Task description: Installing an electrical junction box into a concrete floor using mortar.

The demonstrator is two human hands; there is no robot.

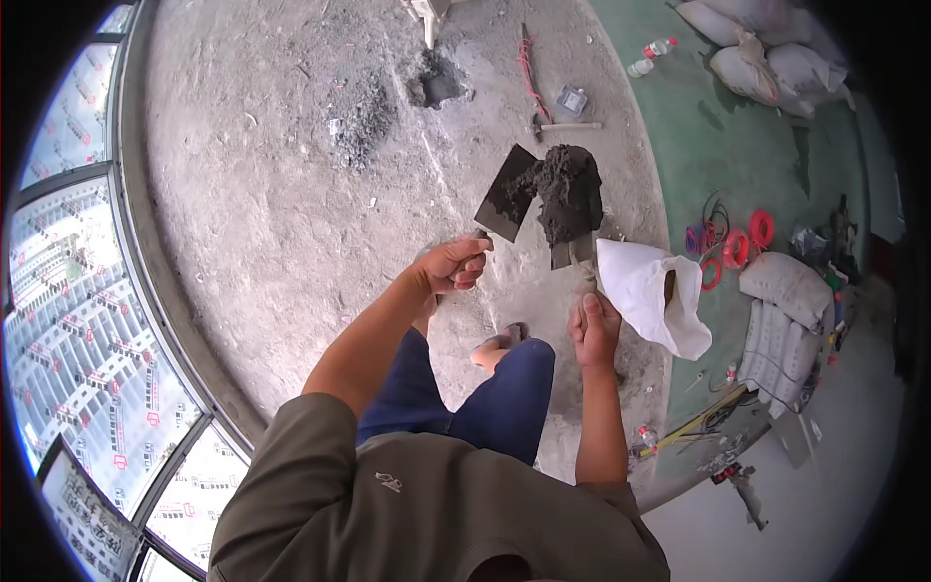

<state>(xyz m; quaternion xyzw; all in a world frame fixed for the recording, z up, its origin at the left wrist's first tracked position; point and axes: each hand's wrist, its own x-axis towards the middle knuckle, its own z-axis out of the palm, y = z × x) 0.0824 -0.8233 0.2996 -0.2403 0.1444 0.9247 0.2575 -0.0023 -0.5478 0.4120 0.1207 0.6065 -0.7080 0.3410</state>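
My left hand is closed around the grip of a dark, flat rectangular trowel, its blade smeared with wet mortar. In my right hand is the handle of a flat-bladed mortar board, held out in front of me. A thick heap of dark mortar covers most of that board and hides its far part. The trowel's right edge meets the left side of the heap; whether it presses into it I cannot tell. A white sack, its mouth open, is just right of the board.
A square hole is in the rough concrete floor ahead, with grey rubble beside it. A hammer lies beyond the mortar. Red coils, stacked bags and full sacks are on the right. Windows line the left.
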